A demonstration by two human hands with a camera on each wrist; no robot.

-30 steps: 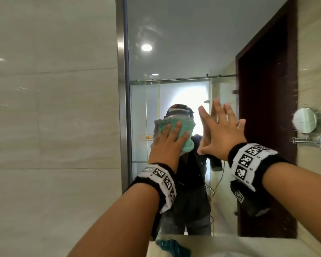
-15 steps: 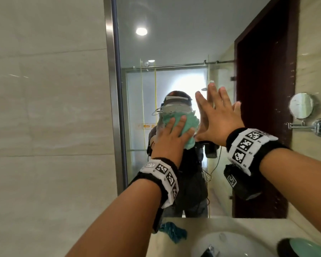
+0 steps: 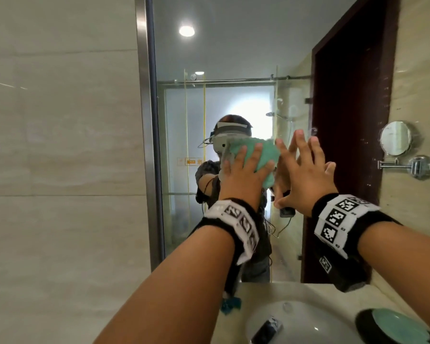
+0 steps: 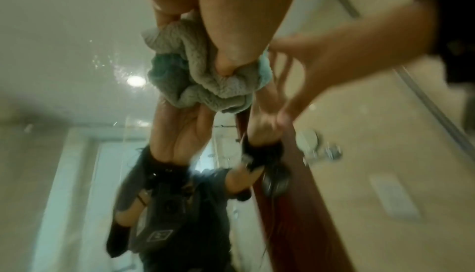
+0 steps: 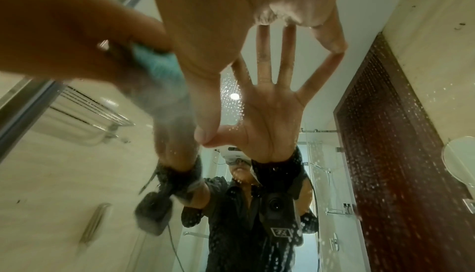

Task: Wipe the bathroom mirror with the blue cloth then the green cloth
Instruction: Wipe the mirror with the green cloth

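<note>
The green cloth [image 3: 266, 155] is bunched against the bathroom mirror [image 3: 233, 58] at about head height. My left hand [image 3: 243, 175] lies over it, fingers spread across its back. The left wrist view shows the cloth [image 4: 200, 81] crumpled, with my thumb dug into it. Just to its right, my right hand [image 3: 305, 175] rests on the glass, holding nothing, with its fingers straight and spread; the right wrist view shows the hand [image 5: 231, 22] meeting its reflection. The blue cloth [image 3: 231, 304] lies on the counter below my left forearm, partly hidden by it.
A steel mirror frame [image 3: 149, 120] borders the tiled wall on the left. Below are a white basin [image 3: 296, 316] with a faucet [image 3: 268, 328] and a dark dish [image 3: 395, 326] at the lower right. A round wall-mounted mirror [image 3: 395, 137] juts out at the right. Water spots speckle the glass.
My left hand has slid the green cloth rightwards until it nearly touches the right hand. The right hand stays on the glass. My view has tipped down, bringing the basin into sight.
</note>
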